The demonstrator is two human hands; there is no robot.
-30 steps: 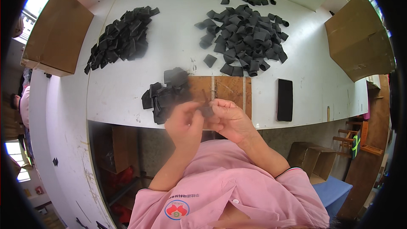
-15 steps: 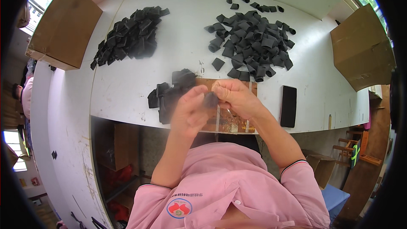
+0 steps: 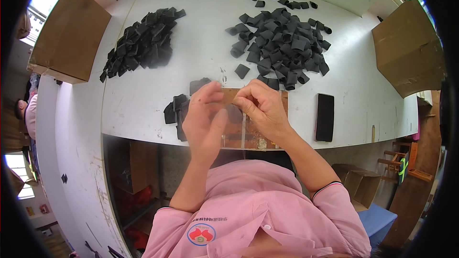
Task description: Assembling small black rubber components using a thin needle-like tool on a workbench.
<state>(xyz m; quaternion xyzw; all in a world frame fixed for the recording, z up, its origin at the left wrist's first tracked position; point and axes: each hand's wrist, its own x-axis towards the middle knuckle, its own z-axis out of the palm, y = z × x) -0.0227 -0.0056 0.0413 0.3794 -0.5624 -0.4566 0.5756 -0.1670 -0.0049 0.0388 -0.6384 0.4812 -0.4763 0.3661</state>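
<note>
My right hand point(image 3: 263, 107) is closed in a pinch above a brown board point(image 3: 264, 134) at the table's front edge. A small dark grey fabric piece point(image 3: 234, 113), smeared by motion, hangs from its fingertips. Just left of the piece, my left hand point(image 3: 203, 114) has its fingers apart and nothing visible in them; its fingers are blurred. Partly hidden behind the left hand lies a small stack of black fabric pieces point(image 3: 180, 102). Farther off to the right is a heap of dark grey tube-shaped pieces point(image 3: 287, 45), many with round open ends.
A pile of flatter black pieces point(image 3: 143, 40) lies at the far left of the white table point(image 3: 205, 28). A phone point(image 3: 324, 117) rests right of the board. Cardboard boxes stand at the left point(image 3: 69, 31) and right point(image 3: 406, 43). Another person point(image 3: 29, 114) shows at the left rim.
My left hand has come away from the fabric piece, its fingers spreading. The right hand keeps its pinch, with the piece hanging slightly to the left of it.
</note>
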